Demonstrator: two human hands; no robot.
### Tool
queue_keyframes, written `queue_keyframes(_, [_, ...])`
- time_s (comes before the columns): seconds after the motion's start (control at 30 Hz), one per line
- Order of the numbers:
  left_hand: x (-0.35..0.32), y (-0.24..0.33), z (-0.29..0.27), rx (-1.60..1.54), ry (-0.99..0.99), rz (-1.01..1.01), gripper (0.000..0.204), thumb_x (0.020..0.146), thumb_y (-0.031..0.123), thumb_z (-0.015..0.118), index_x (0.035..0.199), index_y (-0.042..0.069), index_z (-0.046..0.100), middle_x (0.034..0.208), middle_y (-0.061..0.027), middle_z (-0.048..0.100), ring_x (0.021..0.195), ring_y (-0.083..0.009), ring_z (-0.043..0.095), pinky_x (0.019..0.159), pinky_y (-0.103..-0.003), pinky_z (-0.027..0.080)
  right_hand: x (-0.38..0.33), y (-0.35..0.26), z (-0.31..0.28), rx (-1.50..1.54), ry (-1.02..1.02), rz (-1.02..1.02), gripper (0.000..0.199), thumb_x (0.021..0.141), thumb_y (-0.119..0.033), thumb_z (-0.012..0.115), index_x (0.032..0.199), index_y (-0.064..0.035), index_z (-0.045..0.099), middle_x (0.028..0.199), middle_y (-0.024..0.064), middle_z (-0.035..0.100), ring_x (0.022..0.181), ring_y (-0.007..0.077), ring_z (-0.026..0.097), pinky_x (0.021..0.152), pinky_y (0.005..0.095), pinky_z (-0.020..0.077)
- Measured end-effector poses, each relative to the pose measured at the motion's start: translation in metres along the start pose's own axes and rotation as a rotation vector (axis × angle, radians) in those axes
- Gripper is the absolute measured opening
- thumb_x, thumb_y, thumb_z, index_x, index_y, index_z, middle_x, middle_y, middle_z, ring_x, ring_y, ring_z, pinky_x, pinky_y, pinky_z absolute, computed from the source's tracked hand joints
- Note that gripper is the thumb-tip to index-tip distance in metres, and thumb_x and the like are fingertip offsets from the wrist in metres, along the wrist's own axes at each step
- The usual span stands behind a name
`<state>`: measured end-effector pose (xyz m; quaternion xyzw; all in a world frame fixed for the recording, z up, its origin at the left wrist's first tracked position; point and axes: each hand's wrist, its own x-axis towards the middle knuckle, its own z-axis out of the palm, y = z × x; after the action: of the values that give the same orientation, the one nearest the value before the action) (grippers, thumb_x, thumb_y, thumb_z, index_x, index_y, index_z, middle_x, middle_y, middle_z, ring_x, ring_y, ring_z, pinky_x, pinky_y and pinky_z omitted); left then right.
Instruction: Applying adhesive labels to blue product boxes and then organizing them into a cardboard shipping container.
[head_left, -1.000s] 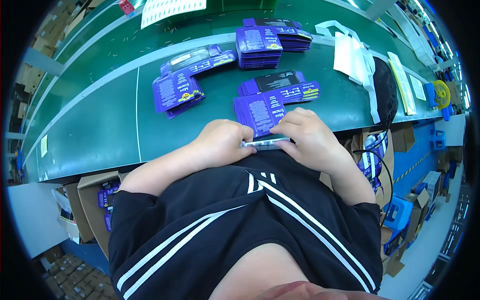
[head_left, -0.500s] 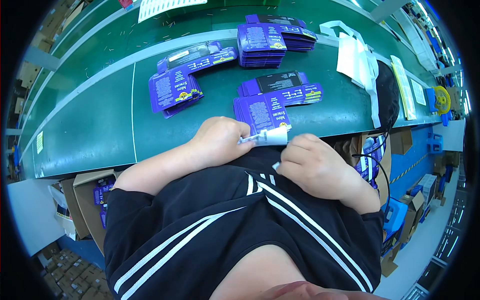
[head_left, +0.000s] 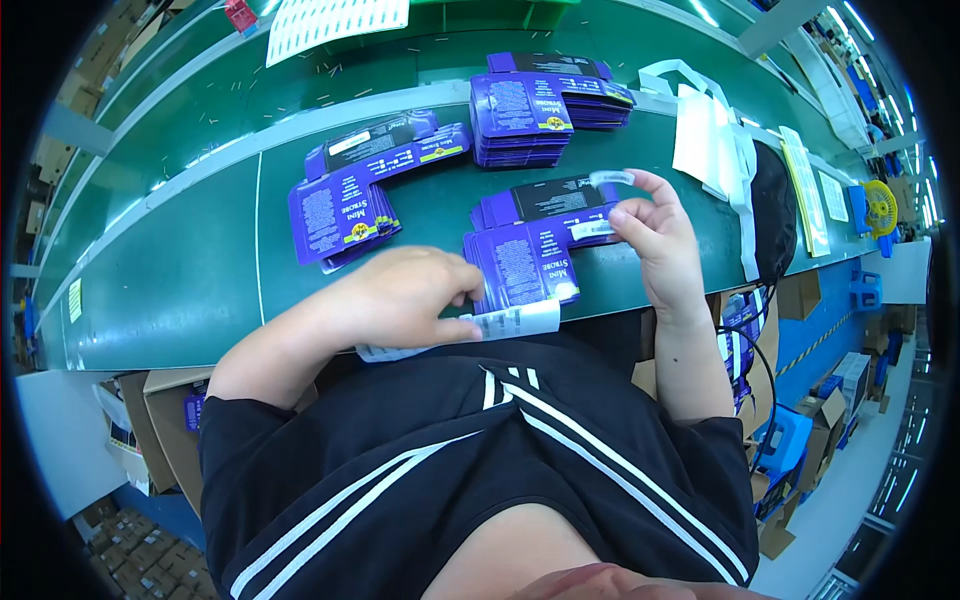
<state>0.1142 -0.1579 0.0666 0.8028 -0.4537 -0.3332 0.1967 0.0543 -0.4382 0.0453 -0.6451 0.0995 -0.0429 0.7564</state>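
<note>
A white label sheet (head_left: 530, 319) spans the table's front edge, close to my body. My left hand (head_left: 415, 295) is closed at it, the thumb against the sheet and the index finger bent above. Raised over the near stack of flat purple boxes (head_left: 515, 262), my right hand (head_left: 655, 225) has its fingers curled in. One small white label (head_left: 612, 178) sticks out at its index fingertip, and a second small label (head_left: 592, 229) is at its thumb. The labels hover over the stack's right arm; whether they touch it I cannot tell.
Two more stacks of flat purple boxes lie on the green table (head_left: 200, 290): the left stack (head_left: 345, 215) and the far stack (head_left: 520, 120). At right are a white bag (head_left: 703, 140), a black bag (head_left: 775, 215) and a yellow fan (head_left: 880, 208). Cartons (head_left: 170, 415) stand below the table edge.
My right hand has risen from the table edge up and right over the near stack, with labels at its fingers. My left hand has shifted slightly left and nearer, and the label sheet lies flatter.
</note>
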Motion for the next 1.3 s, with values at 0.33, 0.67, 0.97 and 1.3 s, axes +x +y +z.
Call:
queue_keyframes(0.33, [0.073,-0.041,0.018,0.41,0.64,0.204,0.05,0.085,0.032,0.073,0.121,0.0,0.059,0.135,-0.0185,0.055,0.128,-0.0336,0.052,0.107,-0.04,0.043,0.045,0.022,0.026,-0.216,0.097,-0.013,0.048,0.087,0.0,0.067,0.128,0.0017,0.041,0.08,0.0081,0.064,0.065,0.0099,0.059,0.059,0.0187,0.0467])
queue_keyframes(0.67, [0.07,-0.036,0.041,0.405,0.608,0.124,0.062,0.083,0.048,0.073,0.118,-0.001,0.06,0.136,-0.0189,0.056,0.128,-0.0326,0.054,0.107,-0.038,0.043,0.054,0.034,0.039,-0.501,0.098,0.029,0.044,0.086,-0.001,0.068,0.121,-0.0002,0.042,0.076,0.0068,0.065,0.063,0.0082,0.059,0.057,0.017,0.0448])
queue_keyframes(0.97, [0.071,-0.039,0.042,0.395,0.646,0.152,0.063,0.08,0.049,0.074,0.116,-0.001,0.06,0.134,-0.0182,0.058,0.126,-0.0319,0.056,0.105,-0.037,0.045,0.057,0.042,0.037,-0.512,0.09,-0.009,0.041,0.085,-0.003,0.069,0.118,0.0011,0.045,0.075,0.0093,0.066,0.058,0.0119,0.061,0.052,0.0228,0.0478])
queue_keyframes(1.3, [0.071,-0.036,0.038,0.421,0.657,0.159,0.067,0.081,0.05,0.073,0.125,0.0,0.058,0.133,-0.0167,0.058,0.123,-0.0306,0.056,0.103,-0.037,0.046,0.057,0.042,0.037,-0.552,0.087,0.005,0.041,0.085,-0.002,0.068,0.119,0.0,0.046,0.078,0.0089,0.066,0.061,0.012,0.06,0.053,0.0228,0.047])
